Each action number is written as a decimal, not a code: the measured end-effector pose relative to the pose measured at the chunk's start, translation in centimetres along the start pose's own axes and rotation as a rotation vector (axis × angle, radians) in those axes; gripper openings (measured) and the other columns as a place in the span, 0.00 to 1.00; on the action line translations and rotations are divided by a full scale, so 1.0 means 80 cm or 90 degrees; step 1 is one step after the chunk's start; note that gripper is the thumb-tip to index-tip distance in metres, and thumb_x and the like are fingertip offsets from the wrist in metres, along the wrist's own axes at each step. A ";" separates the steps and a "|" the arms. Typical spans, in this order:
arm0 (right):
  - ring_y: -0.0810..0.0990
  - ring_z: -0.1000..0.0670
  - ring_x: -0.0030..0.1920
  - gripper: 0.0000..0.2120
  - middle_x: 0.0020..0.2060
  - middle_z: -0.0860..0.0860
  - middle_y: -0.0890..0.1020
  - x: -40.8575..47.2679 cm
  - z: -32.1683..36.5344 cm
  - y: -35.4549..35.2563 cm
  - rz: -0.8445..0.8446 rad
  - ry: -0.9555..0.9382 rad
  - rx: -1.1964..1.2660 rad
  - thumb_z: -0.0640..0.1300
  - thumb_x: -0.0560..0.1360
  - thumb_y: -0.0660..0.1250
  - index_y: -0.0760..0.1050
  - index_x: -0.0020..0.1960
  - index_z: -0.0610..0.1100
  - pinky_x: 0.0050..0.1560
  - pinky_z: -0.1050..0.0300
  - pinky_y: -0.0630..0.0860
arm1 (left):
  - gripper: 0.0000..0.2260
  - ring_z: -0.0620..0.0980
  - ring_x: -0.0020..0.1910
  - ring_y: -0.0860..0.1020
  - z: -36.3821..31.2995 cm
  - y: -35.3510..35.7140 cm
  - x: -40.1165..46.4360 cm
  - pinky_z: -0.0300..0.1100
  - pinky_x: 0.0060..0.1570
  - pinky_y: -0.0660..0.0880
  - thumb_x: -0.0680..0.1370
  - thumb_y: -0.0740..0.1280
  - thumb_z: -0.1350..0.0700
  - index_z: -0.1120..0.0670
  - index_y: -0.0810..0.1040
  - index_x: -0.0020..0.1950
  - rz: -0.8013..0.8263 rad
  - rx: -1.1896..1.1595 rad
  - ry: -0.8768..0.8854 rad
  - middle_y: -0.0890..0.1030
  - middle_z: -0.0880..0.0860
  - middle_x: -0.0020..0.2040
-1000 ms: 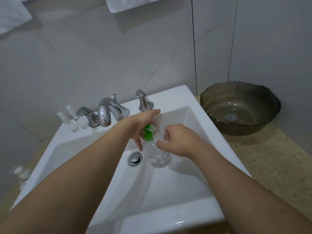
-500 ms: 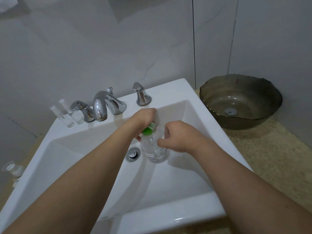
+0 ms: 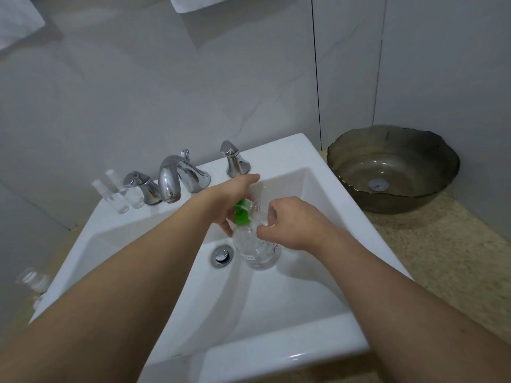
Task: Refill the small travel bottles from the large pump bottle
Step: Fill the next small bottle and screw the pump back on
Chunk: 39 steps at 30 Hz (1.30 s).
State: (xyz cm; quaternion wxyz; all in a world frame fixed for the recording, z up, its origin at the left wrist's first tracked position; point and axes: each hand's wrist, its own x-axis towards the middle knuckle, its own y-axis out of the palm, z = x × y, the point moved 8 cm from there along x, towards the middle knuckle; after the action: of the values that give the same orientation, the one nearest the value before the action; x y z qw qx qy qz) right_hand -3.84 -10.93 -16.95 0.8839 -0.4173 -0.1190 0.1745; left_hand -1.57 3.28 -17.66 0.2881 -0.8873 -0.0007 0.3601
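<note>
2 hands are meeting over the white sink (image 3: 290, 352), both working on the large pump bottle (image 3: 255, 251), which is standing clear and upright in the basin just beside the drain (image 3: 222, 255). Left hand (image 3: 232, 197) is reaching over the green pump head (image 3: 242, 215), its grip lying loose and wide across the top with the forefinger stretched straight out past it and the thumb coming down beside the bottle's shoulder; whether it is actually pressing the pump I cannot tell. Right hand (image 3: 290, 225) is curling its fingers in a narrow grip at the bottle's neck, just right of the left grip, pinching something small and clear there that is too hard to make out.

Beyond and to the left of both grips, 2 small travel bottles (image 3: 119, 193) are standing upright on the sink's back ledge, just beside the left tap handle (image 3: 142, 186) and near the chrome spout (image 3: 177, 178). A right tap handle (image 3: 233, 158) is sitting just beyond the left grip. Well to the right of the right grip, a dark glass bowl (image 3: 345, 150) is resting on the speckled table (image 3: 442, 258). Far left of the grips, at the sink's edge, another clear bottle (image 3: 31, 280) is showing, blurred.
</note>
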 end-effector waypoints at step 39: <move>0.76 0.53 0.37 0.12 0.38 0.54 0.77 -0.002 0.001 0.001 0.034 0.021 0.026 0.56 0.65 0.66 0.71 0.38 0.49 0.34 0.56 0.72 | 0.28 0.67 0.63 0.76 0.008 -0.005 -0.008 0.73 0.56 0.74 0.81 0.55 0.38 0.55 0.69 0.73 -0.053 -0.039 -0.042 0.76 0.60 0.66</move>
State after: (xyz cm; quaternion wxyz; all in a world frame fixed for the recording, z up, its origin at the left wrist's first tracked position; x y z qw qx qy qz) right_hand -4.01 -10.87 -17.01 0.8891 -0.4052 -0.0894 0.1933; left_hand -2.35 3.77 -17.43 0.2751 -0.8826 -0.0579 0.3768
